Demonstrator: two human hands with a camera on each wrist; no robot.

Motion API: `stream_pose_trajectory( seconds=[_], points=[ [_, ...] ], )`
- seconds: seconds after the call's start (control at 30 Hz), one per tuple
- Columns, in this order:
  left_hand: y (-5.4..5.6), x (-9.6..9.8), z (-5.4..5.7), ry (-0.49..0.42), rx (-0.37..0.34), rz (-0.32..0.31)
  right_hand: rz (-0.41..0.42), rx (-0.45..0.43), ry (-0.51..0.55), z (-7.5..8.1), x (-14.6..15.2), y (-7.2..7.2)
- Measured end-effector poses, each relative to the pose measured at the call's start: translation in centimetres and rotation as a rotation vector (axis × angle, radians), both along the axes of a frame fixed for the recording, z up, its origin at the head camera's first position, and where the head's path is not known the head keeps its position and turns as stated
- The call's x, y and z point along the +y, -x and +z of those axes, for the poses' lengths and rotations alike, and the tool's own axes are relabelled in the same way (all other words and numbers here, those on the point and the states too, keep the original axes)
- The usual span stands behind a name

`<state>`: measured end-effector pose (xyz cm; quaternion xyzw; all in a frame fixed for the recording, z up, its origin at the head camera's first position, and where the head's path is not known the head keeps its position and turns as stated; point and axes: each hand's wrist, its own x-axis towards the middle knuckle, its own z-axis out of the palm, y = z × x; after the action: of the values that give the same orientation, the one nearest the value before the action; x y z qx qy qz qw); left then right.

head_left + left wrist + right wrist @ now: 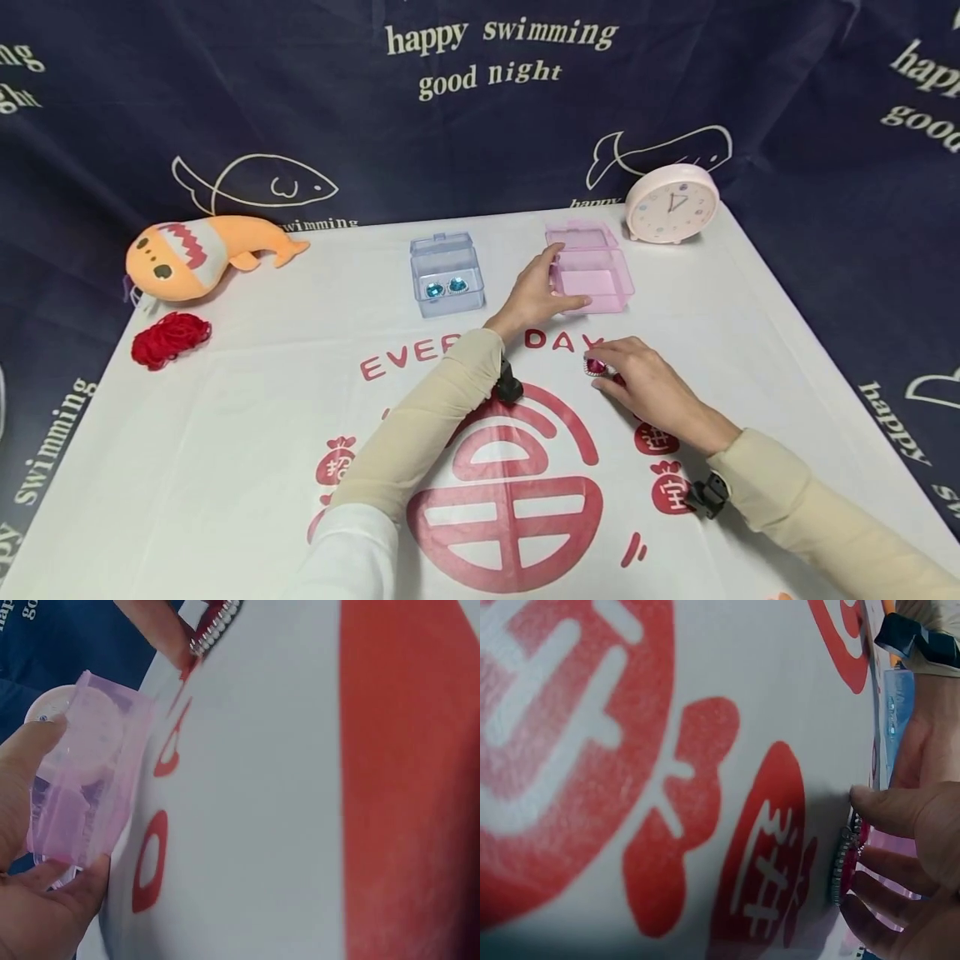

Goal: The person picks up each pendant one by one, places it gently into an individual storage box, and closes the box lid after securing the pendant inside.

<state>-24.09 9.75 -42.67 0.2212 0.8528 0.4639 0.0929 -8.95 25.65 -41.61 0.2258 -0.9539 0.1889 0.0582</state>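
Note:
My left hand (536, 292) holds a clear pink plastic box (592, 292) at its left side, with fingers spread along the side and thumb at the front. The box stands with its lid raised; the left wrist view shows thumb and a finger (37, 742) on its wall. On the tablecloth in front of it, my right hand (648, 383) pinches a red gem (595, 366) with a silver beaded rim. In the right wrist view, fingertips and thumb (885, 810) close around the gem (846, 862), which is partly hidden.
A blue plastic box (450, 279), lid up, contains two blue gems (457, 286). An orange plush toy (187, 258) and a bundle of red yarn (171, 340) lie at the left. A pink clock (672, 204) stands at the back right of the white tablecloth (247, 433).

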Motion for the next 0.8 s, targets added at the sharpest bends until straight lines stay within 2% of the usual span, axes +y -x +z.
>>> stream_pose_trajectory(
  seconds=[0.33, 0.5, 0.63, 0.8],
  points=[
    [0.4, -1.0, -0.3, -0.042, 0.0, -0.007, -0.009, 0.026, -0.029, -0.7, -0.4, 0.3],
    [0.4, -1.0, -0.5, -0.07, 0.002, -0.024, 0.009, 0.054, -0.008, -0.6, -0.2, 0.3],
    [0.5, -0.8, -0.6, -0.063, 0.014, -0.026, 0.012, 0.103, 0.036, 0.2, 0.1, 0.3],
    [0.8, -0.7, -0.6, -0.035, 0.059, -0.015, 0.011, 0.172, 0.087, 1.8, 0.3, 0.8]
  ],
)
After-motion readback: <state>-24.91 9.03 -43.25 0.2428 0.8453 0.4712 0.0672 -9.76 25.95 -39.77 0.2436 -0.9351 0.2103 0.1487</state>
